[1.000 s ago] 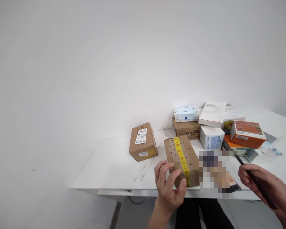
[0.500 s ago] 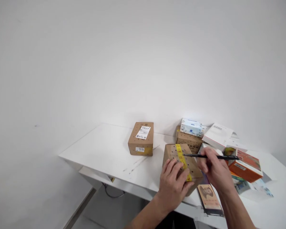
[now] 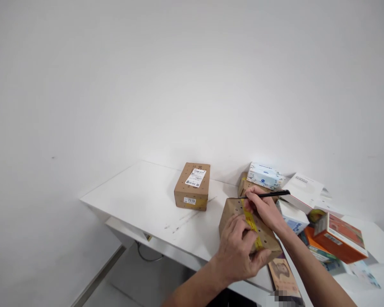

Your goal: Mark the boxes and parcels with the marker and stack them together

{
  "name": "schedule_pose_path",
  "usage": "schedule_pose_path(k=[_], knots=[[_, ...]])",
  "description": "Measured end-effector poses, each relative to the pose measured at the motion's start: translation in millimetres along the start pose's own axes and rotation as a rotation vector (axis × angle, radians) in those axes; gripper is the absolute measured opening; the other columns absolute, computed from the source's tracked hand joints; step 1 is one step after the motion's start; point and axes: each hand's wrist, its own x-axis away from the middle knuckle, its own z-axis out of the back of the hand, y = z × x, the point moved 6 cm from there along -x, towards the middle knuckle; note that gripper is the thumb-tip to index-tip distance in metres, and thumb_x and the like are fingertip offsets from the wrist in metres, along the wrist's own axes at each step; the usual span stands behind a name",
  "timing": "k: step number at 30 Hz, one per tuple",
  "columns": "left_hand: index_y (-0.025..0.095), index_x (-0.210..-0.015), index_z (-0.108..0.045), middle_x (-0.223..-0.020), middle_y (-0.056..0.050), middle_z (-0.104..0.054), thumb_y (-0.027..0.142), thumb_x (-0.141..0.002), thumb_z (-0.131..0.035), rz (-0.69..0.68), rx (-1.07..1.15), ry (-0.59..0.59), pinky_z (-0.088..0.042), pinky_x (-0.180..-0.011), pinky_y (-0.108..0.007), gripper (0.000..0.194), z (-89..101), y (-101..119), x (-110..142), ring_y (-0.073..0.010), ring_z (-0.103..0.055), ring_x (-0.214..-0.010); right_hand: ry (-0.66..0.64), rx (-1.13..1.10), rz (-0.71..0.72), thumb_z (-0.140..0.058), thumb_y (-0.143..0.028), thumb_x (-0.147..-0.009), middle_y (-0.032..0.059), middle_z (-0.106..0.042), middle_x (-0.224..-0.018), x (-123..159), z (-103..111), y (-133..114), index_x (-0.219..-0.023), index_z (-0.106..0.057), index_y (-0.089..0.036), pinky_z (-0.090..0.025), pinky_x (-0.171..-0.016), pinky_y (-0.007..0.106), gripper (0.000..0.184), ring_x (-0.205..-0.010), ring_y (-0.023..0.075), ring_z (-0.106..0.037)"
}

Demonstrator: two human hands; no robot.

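A brown cardboard box [image 3: 233, 212] with a yellow tape strip [image 3: 252, 224] along its top lies near the front edge of the white table [image 3: 147, 200]. My left hand [image 3: 241, 251] lies on the near end of this box, fingers curled over it. My right hand [image 3: 264, 209] holds a thin black pen [image 3: 269, 195] in a pinch, with the tip at the far end of the tape strip. A second brown box [image 3: 192, 186] with a white shipping label stands apart to the left.
A heap of boxes fills the right of the table: a pale blue tissue pack [image 3: 265, 175] on a brown box, a flat white box [image 3: 305, 185], an orange box [image 3: 341, 236]. A printed card [image 3: 283, 273] lies by the front edge. A white wall rises behind.
My right hand brought the pen from the far right over to the taped box and up to the far end of the tape. My left hand settled onto the box's near end.
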Motion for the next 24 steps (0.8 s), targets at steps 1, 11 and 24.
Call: schedule_pose_path(k=[1, 11, 24], knots=[[0.016, -0.082, -0.061, -0.085, -0.011, -0.058, 0.040, -0.080, -0.058, 0.002, -0.009, -0.015, -0.052, -0.090, -0.044, 0.025, -1.4, -1.1, 0.1, -0.0257, -0.060, -0.091, -0.013, -0.006, -0.015, -0.051, -0.042, -0.086, -0.0032, -0.060, -0.059, -1.1, -0.2, 1.8, -0.078, -0.054, -0.023, -0.037, -0.052, 0.027, 0.021, -0.054, 0.0145, -0.049], [0.013, -0.092, -0.062, -0.094, -0.012, -0.065, 0.042, -0.082, -0.058, -0.010, -0.005, -0.005, -0.051, -0.095, -0.040, 0.030, -2.1, -3.3, -0.9, -0.0255, -0.063, -0.097, -0.012, 0.182, 0.076, -0.052, -0.026, -0.081, -0.0047, -0.051, -0.061, -5.9, -8.7, 2.1, -0.071, -0.050, -0.021, -0.035, -0.053, 0.024, 0.012, -0.056, 0.0118, -0.045], [0.013, -0.095, -0.063, -0.097, -0.012, -0.067, 0.046, -0.081, -0.059, -0.009, 0.003, 0.010, -0.052, -0.094, -0.039, 0.036, -3.5, -6.6, 0.7, -0.0245, -0.063, -0.099, -0.065, 0.317, 0.157, -0.047, -0.026, -0.087, -0.0047, -0.044, -0.064, -6.4, -12.7, -2.0, -0.068, -0.047, -0.021, -0.034, -0.057, 0.025, 0.020, -0.063, 0.0120, -0.041]])
